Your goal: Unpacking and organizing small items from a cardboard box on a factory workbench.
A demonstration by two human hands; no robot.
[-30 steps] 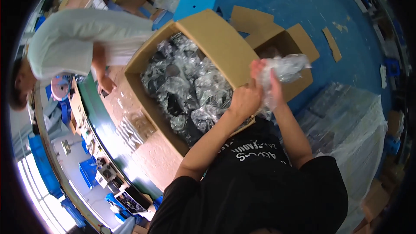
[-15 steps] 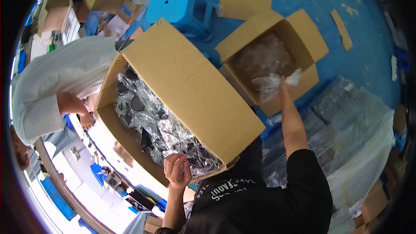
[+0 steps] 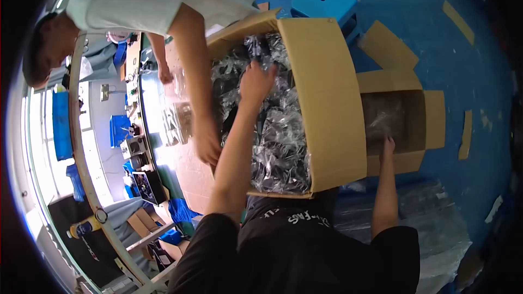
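Observation:
A large open carton (image 3: 332, 103) stands in front of me, filled with black parts in clear plastic bags (image 3: 278, 141). My left hand (image 3: 257, 84) reaches over it, its fingers closed on a bagged black part (image 3: 258, 49) near the far end. To the right, my right hand (image 3: 388, 144) is at the near side of a smaller open carton (image 3: 433, 120). Crumpled clear plastic film (image 3: 388, 114) lies inside that carton, just beyond my fingertips. The right fingers are too small and blurred to show whether they hold any of it.
A co-worker in a light shirt (image 3: 131, 0) leans in from the left, one hand (image 3: 207, 144) at the large carton's left edge. Beyond stands a blue stool (image 3: 321, 0). Cardboard pieces (image 3: 389, 46) lie on the blue floor; plastic-covered goods (image 3: 403, 223) sit at lower right.
My left hand has moved from the carton's near edge to its far part and closed on a bagged part. The clear bag held up by my right hand is now low in the smaller carton. The view has turned.

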